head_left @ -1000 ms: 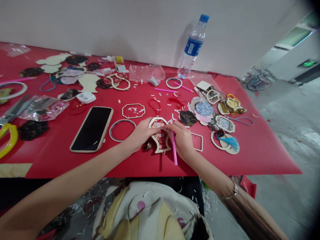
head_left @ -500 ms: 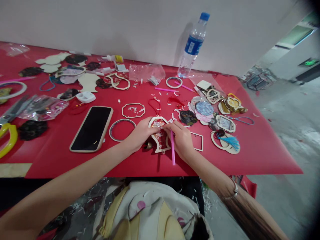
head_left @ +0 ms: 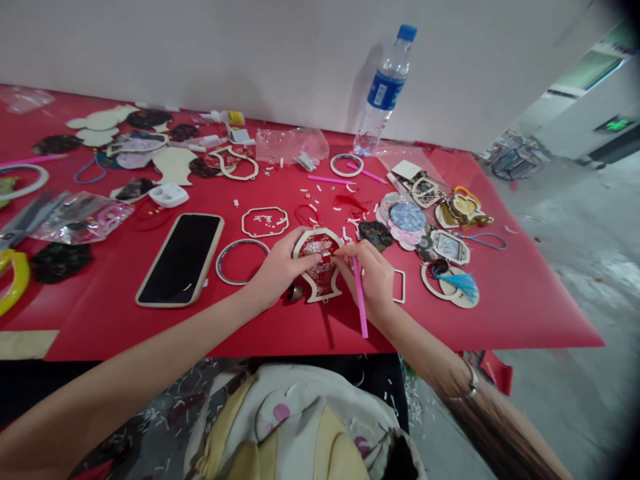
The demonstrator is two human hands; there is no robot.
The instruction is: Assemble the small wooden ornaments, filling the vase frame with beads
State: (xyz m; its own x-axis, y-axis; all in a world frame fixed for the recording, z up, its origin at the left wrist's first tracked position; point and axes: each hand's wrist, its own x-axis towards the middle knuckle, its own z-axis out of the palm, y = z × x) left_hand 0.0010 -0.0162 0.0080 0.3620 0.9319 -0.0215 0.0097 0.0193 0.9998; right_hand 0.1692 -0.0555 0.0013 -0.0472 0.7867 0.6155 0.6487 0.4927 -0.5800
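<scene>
My left hand [head_left: 284, 261] grips the left rim of a pale vase-shaped frame [head_left: 318, 297], its thumb laid across the front. Red patterned fabric with sparkly bits fills the frame, and a red cord loop [head_left: 306, 215] lies at its top. On the other side my right hand [head_left: 369, 275] is closed around a pink pen-like stick [head_left: 360, 300] that slants down toward the table edge. Its fingertips pinch close to the frame's right side; whatever tiny piece they may hold is too small to make out. A small brass bell [head_left: 295, 292] lies beside the left fingers.
On the red tabletop [head_left: 280, 333] a phone [head_left: 180, 260] and a round ring frame [head_left: 220, 267] lie leftward. Yellow-handled scissors [head_left: 14, 280] rest at far left. A water bottle [head_left: 383, 93] stands against the wall. Ornaments with a blue tassel [head_left: 463, 285] pile up at right.
The vase-shaped frame has turned to face more squarely upright. My right hand has shifted slightly right with the pink stick, away from the frame's middle. My left hand keeps its hold.
</scene>
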